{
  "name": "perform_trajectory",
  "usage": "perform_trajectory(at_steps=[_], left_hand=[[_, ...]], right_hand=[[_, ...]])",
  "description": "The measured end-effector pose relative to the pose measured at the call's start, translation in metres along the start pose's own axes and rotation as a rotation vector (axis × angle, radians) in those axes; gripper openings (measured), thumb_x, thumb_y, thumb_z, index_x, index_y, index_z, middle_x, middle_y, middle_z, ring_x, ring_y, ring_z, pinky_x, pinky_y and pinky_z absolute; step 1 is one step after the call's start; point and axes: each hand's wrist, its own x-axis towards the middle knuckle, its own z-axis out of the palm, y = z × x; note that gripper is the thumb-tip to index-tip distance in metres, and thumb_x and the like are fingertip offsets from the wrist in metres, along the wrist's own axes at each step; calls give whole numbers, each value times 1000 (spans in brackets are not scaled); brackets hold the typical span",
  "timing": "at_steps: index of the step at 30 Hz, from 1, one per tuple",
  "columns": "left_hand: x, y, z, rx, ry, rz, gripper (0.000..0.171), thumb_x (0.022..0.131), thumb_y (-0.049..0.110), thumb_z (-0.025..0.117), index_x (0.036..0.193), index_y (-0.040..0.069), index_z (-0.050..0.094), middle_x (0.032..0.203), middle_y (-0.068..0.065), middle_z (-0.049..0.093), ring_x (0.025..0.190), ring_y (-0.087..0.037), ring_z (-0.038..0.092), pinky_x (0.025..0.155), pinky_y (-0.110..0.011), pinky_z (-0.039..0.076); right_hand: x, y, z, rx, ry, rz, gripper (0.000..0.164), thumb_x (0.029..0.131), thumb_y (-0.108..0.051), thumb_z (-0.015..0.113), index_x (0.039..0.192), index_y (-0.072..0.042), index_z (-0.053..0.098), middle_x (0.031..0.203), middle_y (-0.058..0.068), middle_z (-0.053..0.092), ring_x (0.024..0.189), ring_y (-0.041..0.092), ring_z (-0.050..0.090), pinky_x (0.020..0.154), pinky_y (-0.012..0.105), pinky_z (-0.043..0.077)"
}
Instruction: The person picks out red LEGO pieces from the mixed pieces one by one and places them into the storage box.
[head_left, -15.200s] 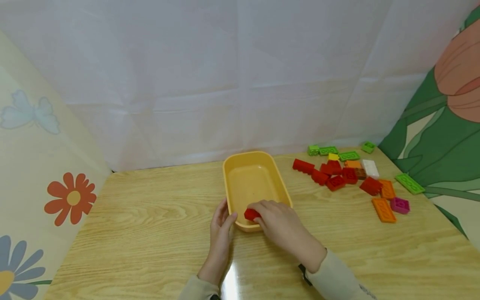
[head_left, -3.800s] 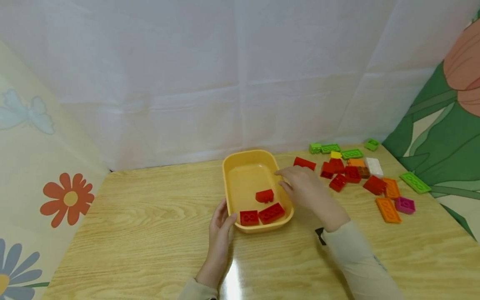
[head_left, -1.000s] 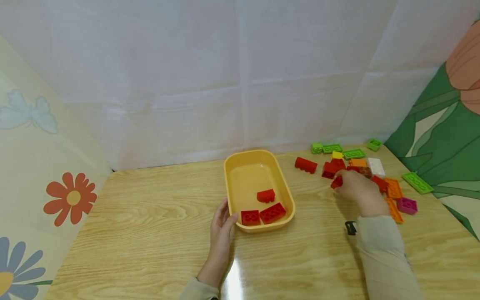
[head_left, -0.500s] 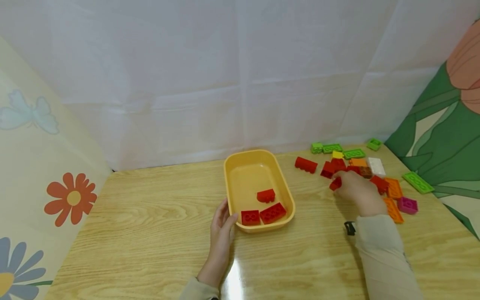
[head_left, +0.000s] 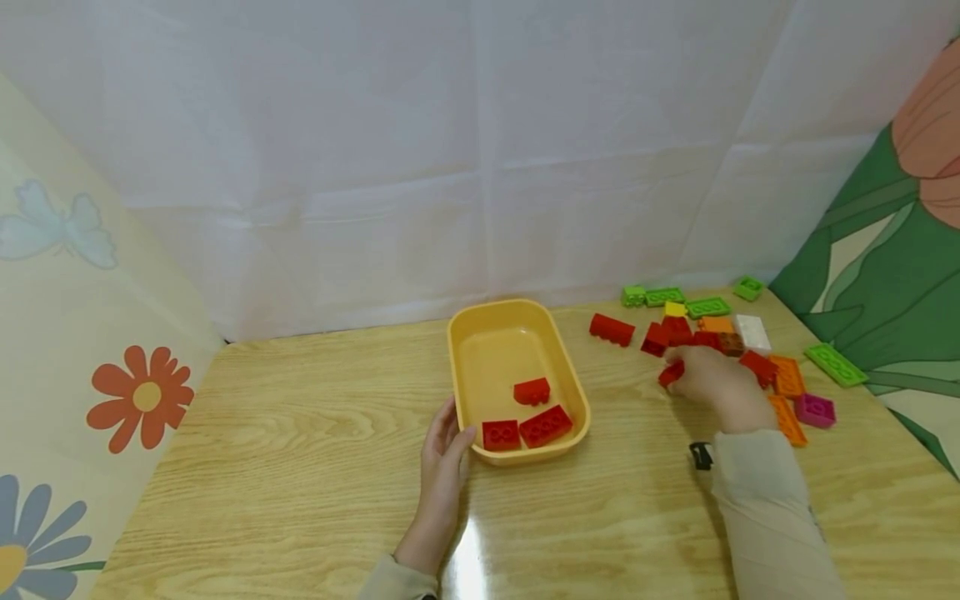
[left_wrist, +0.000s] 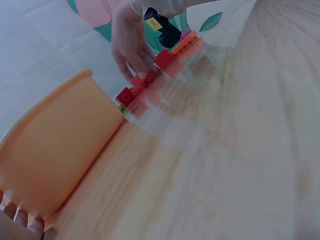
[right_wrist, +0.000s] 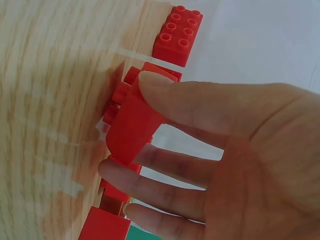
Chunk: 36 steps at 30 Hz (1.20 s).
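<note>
My left hand (head_left: 442,458) holds the near left corner of a yellow plastic tray (head_left: 459,367), thumb over the rim. Its fingertips (left_wrist: 22,218) lie against the tray's outer wall in the left wrist view. Inside the tray are three red toy building bricks: a curved one (head_left: 532,392), a long one (head_left: 546,427) and a short one (head_left: 501,435). At the pile on the right, my right hand (head_left: 716,385) pinches a red building brick (right_wrist: 132,120) with a sloped side, its studs turned toward the tabletop. My palm hides some bricks behind it in the head view.
Near the back lies a long red brick (head_left: 612,330). Around the pile are several green pieces (head_left: 708,307), a yellow brick (head_left: 675,309), a white brick (head_left: 752,333), orange plates (head_left: 787,377) and a magenta brick (head_left: 815,411). A white sheet (head_left: 337,167) rises behind the wooden table.
Since the oldest frame, more red bricks have come into the tray. My right hand has gone from the tray to the pile and pinches another; over the last second it barely moves. My left hand stays put.
</note>
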Motion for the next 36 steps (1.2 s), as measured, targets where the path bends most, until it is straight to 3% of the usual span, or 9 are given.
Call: perform_trajectory(at_steps=[18, 28, 36], left_hand=[[1, 0, 1, 17, 9, 25, 55, 92, 9, 51, 143, 0, 33, 152, -22, 33, 137, -30, 33, 115, -51, 25], [2, 0, 2, 13, 11, 25, 54, 91, 7, 51, 142, -1, 34, 152, -22, 34, 137, -30, 32, 116, -51, 24], [2, 1, 1, 23, 8, 19, 55, 92, 8, 51, 143, -1, 33, 152, -22, 33, 138, -31, 32, 116, -52, 24]], right_hand=[[-11, -15, -11, -38, 34, -71, 57, 83, -24, 65, 123, 14, 50, 122, 37, 56, 101, 44, 54, 86, 61, 48], [-20, -30, -15, -34, 25, -33, 61, 85, -32, 62, 126, 11, 47, 124, 35, 56, 99, 42, 55, 81, 61, 49], [-19, -36, -15, -42, 20, -20, 61, 90, -30, 57, 130, 14, 41, 127, 39, 51, 105, 46, 53, 89, 63, 48]])
